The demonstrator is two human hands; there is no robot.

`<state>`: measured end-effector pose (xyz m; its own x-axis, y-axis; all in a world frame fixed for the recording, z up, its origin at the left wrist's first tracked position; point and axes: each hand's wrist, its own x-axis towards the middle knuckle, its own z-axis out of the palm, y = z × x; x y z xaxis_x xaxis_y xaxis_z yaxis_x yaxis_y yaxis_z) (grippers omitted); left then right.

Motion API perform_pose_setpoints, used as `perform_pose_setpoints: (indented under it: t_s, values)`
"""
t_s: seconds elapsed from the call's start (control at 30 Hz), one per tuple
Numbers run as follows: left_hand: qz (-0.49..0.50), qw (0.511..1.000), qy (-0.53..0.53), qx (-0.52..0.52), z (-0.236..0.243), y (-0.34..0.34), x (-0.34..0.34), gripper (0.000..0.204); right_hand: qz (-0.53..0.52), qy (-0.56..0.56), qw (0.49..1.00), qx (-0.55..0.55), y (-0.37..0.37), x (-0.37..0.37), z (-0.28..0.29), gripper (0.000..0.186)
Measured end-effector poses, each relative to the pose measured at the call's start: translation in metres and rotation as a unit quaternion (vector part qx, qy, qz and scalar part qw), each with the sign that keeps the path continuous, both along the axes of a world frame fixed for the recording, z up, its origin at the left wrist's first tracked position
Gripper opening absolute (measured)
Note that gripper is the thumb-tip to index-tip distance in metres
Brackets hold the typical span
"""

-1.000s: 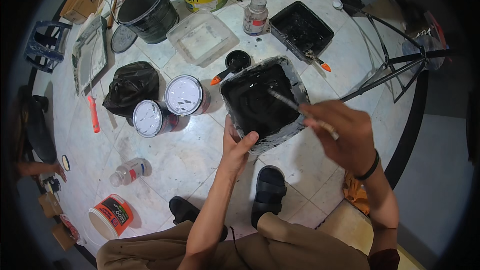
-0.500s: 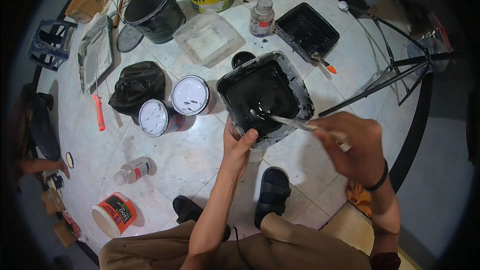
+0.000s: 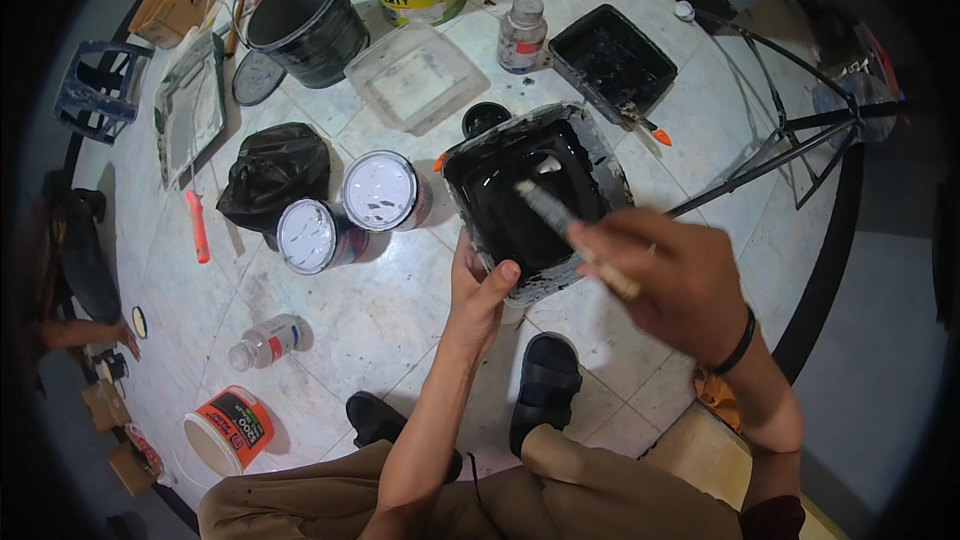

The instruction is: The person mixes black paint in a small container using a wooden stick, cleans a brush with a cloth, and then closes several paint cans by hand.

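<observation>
A square plastic tub [image 3: 610,168], its walls smeared with paint, holds glossy black paint [image 3: 515,220]. My left hand [image 3: 478,292] is closed on the tub's near left side, thumb over the rim. In my right hand [image 3: 670,285] is a pale, paint-smeared stick [image 3: 547,208], gripped near its lower right end and slanting over the tub. Its far end is over the black paint; whether it touches the surface I cannot tell. Left of the tub stand two paint cans [image 3: 378,190] with white, paint-marked tops. A small black round cup [image 3: 486,120] sits just behind the tub.
A black bucket [image 3: 308,30], a clear shallow tray [image 3: 418,75], a bottle [image 3: 522,35] and a black tray [image 3: 615,65] stand behind. A metal frame [image 3: 790,130] lies right. Left are a black bag [image 3: 275,175], a paint roller [image 3: 198,225], a lying bottle [image 3: 270,342] and an orange pail [image 3: 228,430].
My right hand has moved up and left with the stick, whose far end has shifted farther back over the paint. The tub has shifted slightly right, still held by my left hand.
</observation>
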<state>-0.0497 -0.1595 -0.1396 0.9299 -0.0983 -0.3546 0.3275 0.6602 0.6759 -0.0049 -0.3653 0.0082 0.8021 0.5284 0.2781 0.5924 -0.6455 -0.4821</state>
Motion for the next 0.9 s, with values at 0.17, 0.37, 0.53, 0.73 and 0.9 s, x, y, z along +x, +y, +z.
perform_pose_setpoints:
  t_s: [0.17, 0.37, 0.53, 0.73, 0.9]
  values:
    - [0.009, 1.0, 0.0, 0.004, -0.002, 0.01, 0.002, 0.109, 0.022, 0.078, 0.997, -0.009, -0.005, -0.02, 0.023, 0.025]
    - [0.013, 1.0, 0.004, 0.0, 0.002, 0.01, 0.003, 0.111, -0.125, 0.005, 0.992, 0.015, -0.023, 0.009, 0.027, 0.009]
    - [0.01, 1.0, 0.007, -0.009, 0.002, 0.009, 0.001, 0.114, -0.045, 0.056, 0.997, 0.039, -0.001, 0.002, 0.024, 0.015]
    - [0.01, 1.0, 0.011, -0.011, 0.002, 0.009, 0.002, 0.115, -0.082, 0.04, 0.996, 0.008, -0.024, 0.009, 0.032, 0.011]
    - [0.003, 1.0, 0.016, -0.001, 0.0, 0.005, -0.001, 0.113, -0.046, 0.048, 0.998, 0.012, -0.012, -0.001, 0.03, 0.013]
